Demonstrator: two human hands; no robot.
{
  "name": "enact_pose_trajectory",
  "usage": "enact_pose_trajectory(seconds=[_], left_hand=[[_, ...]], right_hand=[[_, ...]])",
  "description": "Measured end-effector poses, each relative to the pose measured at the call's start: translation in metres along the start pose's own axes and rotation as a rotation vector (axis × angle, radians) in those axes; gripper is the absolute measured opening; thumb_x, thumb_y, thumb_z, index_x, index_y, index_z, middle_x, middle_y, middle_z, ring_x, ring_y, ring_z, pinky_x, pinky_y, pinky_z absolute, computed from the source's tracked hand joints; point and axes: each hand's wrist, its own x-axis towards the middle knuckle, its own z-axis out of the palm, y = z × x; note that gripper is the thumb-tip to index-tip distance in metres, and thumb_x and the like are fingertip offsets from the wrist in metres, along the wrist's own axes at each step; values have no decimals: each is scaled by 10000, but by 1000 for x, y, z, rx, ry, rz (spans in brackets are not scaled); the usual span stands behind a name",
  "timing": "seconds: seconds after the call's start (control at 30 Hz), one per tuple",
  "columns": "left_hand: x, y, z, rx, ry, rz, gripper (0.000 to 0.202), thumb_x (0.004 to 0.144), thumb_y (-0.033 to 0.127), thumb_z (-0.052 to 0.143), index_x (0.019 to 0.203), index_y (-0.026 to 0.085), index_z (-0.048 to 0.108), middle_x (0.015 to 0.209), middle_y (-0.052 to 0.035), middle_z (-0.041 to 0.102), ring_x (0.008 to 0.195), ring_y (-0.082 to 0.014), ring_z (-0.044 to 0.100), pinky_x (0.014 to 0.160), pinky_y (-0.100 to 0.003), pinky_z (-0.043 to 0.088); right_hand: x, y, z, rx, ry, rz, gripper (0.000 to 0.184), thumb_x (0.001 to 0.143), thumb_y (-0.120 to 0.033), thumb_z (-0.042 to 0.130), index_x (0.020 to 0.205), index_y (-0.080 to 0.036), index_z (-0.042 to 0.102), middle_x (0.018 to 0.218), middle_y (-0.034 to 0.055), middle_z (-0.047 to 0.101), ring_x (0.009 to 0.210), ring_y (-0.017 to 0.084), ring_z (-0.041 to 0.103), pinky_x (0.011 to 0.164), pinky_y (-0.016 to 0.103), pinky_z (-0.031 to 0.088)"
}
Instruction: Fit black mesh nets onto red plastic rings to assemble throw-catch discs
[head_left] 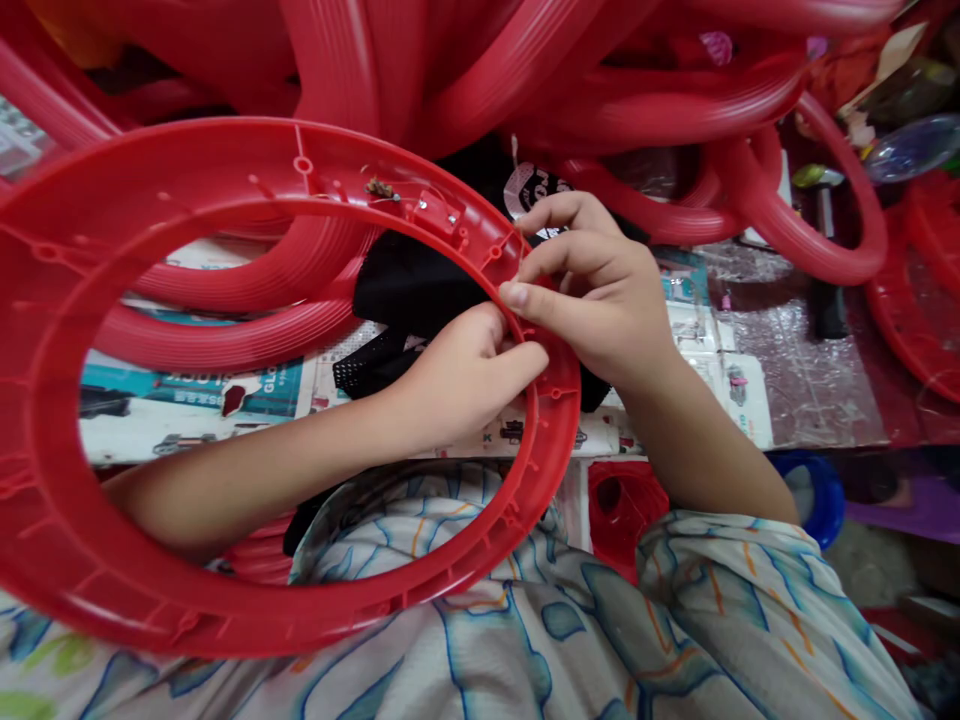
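We have a red plastic ring (300,625) in front of us, its hollow side turned up, tilted above the lap and the edge of the worktable. Our left arm passes through the ring's opening, and the left hand (465,385) is at the right part of the rim. Its fingers are curled in and mostly hidden; its thumb reaches across the inner wall, so the hand is closed on the ring there.

Our right hand (607,285) comes from the other side, half curled. Its thumb and forefinger are close together at the inner edge of the ring, just above the left thumb, and the other fingers bend over the channel. We cannot tell whether these two tips pinch the edge itself or some small part.

Inside the channel we see ribs and screw posts, a small red holder (439,213) with metal contacts, and beside it a small bundle of wires (381,188). Behind the ring lies black cloth (412,285) with pale print. Red ribbed tubes (660,110) are heaped across the far side, and a hammer (829,310) with a black handle lies to the right on the plastic-covered tabletop (795,400).
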Motion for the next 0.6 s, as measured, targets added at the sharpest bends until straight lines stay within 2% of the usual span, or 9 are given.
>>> enact_pose_trajectory(seconds=[0.07, 0.13, 0.23, 0.37, 0.5, 0.6], left_hand=[[1, -1, -6, 62, -57, -15, 62, 764, 117, 477, 796, 155, 514, 701, 24, 579, 633, -92, 562, 576, -185, 468], [-1, -2, -13, 107, -139, -100, 53, 753, 145, 465, 775, 164, 510, 694, 10, 590, 614, -113, 580, 553, -206, 467], [-5, 0, -22, 215, -242, -213, 47, 743, 181, 455, 710, 183, 489, 650, 2, 575, 570, -129, 570, 501, -212, 428], [-13, 4, -30, 415, -259, -186, 37, 744, 218, 480, 736, 194, 506, 660, 15, 564, 574, -122, 517, 513, -217, 399], [-19, 3, -34, 426, -363, -204, 98, 766, 227, 486, 829, 191, 553, 757, 17, 595, 657, -131, 530, 585, -228, 430], [-23, -1, -36, 442, -398, -223, 79, 778, 232, 502, 818, 184, 551, 780, 19, 590, 693, -130, 528, 628, -231, 437]], right_hand=[[0, 1, 0, -58, 6, -20, 122, 751, -339, 762, 746, -222, 728, 1109, 51, 586, 1026, 209, 589, 913, 372, 513], [0, 3, 0, -87, -20, -24, 127, 733, -346, 773, 762, -227, 739, 1177, 54, 550, 939, 191, 592, 848, 367, 530], [-1, 5, 1, -34, -81, -40, 106, 740, -344, 766, 766, -243, 745, 1143, 39, 557, 915, 173, 576, 898, 385, 510], [-2, 5, 3, 39, -132, -27, 115, 761, -358, 750, 760, -244, 739, 1112, 29, 554, 1002, 177, 554, 949, 373, 481], [-4, 3, 7, 65, -187, 16, 169, 763, -390, 748, 719, -229, 721, 1111, 35, 560, 1052, 188, 550, 978, 368, 457], [-6, 2, 10, 76, -232, 56, 208, 763, -416, 746, 701, -220, 710, 1111, 40, 562, 1058, 192, 556, 972, 377, 458]])
